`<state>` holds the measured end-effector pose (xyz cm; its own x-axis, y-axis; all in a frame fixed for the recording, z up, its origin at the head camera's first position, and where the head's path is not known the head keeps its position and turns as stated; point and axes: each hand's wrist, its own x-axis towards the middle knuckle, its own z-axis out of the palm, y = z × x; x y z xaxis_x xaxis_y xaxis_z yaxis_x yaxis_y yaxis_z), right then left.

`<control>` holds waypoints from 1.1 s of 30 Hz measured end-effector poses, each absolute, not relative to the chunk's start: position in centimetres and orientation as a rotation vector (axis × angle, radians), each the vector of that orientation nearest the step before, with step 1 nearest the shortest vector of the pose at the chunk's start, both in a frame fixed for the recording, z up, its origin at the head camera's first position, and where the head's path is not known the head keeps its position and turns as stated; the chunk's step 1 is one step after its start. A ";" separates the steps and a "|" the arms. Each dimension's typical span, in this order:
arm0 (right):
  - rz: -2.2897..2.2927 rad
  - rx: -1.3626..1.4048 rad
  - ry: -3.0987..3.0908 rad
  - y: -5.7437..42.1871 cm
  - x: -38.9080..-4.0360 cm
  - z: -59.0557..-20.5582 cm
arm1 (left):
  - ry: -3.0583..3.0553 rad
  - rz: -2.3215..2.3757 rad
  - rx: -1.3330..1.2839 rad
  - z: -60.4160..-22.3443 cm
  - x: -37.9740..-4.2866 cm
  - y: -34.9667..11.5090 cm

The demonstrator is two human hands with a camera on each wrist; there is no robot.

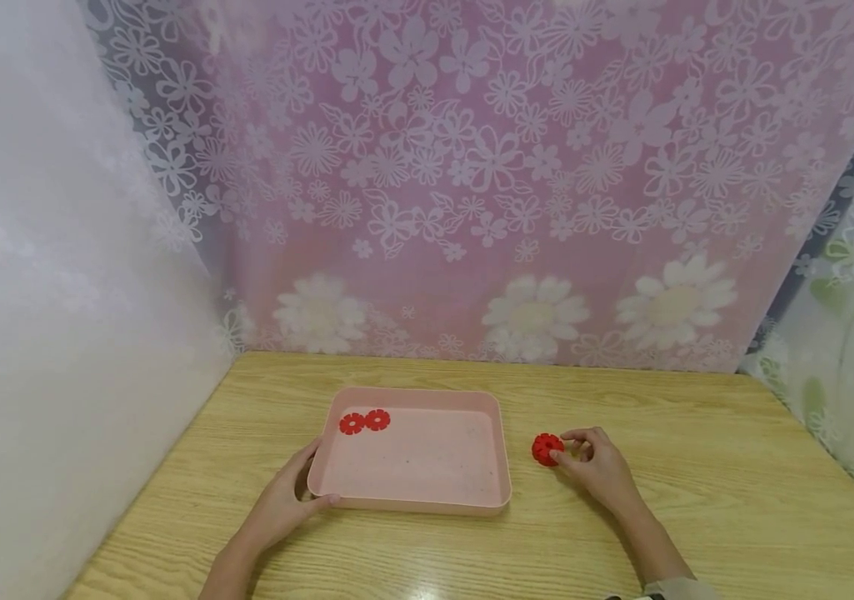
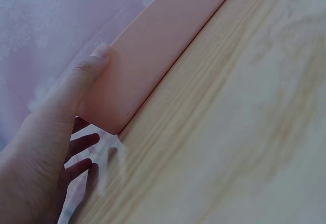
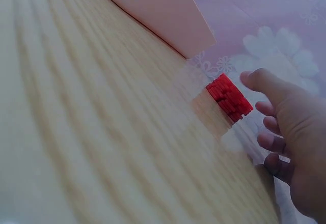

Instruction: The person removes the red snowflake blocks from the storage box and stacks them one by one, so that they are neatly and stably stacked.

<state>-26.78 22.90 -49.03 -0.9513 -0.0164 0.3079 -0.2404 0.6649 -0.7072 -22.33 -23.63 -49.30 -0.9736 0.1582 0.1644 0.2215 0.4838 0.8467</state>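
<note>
A pink plastic tray (image 1: 427, 454) lies on the table with two flat red notched discs (image 1: 352, 423) side by side at its far left. My left hand (image 1: 284, 496) holds the tray's near left corner, thumb along the front wall and fingers at the left side. In the left wrist view the thumb (image 2: 94, 63) presses at the rim. To the tray's right stands a short stack of red notched discs (image 3: 229, 99). Beside this stack is my right hand (image 1: 599, 468), thumb and fingers spread apart; in the right wrist view a gap shows between thumb and stack.
The wood-grain table (image 1: 734, 483) carries the tray and the stack. A pink flowered curtain (image 1: 412, 208) hangs behind its far edge, with a pale sheet (image 1: 74, 292) on the left and a flowered one (image 1: 846, 375) on the right.
</note>
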 end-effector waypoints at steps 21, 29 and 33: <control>1.368 0.465 -2.493 17.3 -26.6 -43.3 | -2.662 -1.534 -0.328 -49.3 -22.3 -23.6; 1.373 0.618 -2.537 12.3 -27.6 -42.0 | -2.651 -1.559 -0.336 -49.2 -22.2 -23.6; 1.350 0.678 -2.577 9.7 -28.2 -41.7 | -2.652 -1.557 -0.344 -49.2 -22.3 -23.6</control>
